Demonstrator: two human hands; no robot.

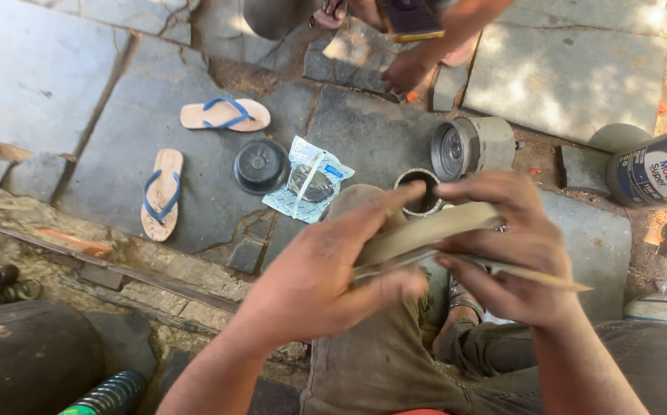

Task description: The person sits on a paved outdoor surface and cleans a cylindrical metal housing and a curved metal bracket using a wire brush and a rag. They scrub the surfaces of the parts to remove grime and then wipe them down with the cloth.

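A flat, curved tan strip [433, 227] is held between both hands above the person's lap, near the middle of the view, with its long axis running from near left to far right across the frame. The left hand [326, 273] is closed about the strip's left end, the thumb pressed beneath and the forefinger laid straight along the upper edge. The right hand [514, 246] is closed over the right part, fingers curled over the top and thumb below; a thin pale stick [541, 277] is pinched in the same hand and projects to the right, roughly parallel to the strip. The strip is shared evenly between the two hands, neither being clearly nearer. How many layers make up the strip cannot be told, and its right end is hidden behind the fingers. On the stone floor [41, 69] beyond, an open metal ring [419, 192] is partly hidden by the left forefinger, with a grey cylindrical housing [473, 146] just to its far right. A black round cap [260, 165] and a clear packet [308, 179] lie side by side further left, and two sandals [224, 115] with blue straps lie well to the left. A dark blue can [652, 173] is cut off at the right edge. Another person's hand [406, 73] touches the floor at the far side, the rest of that person being out of view
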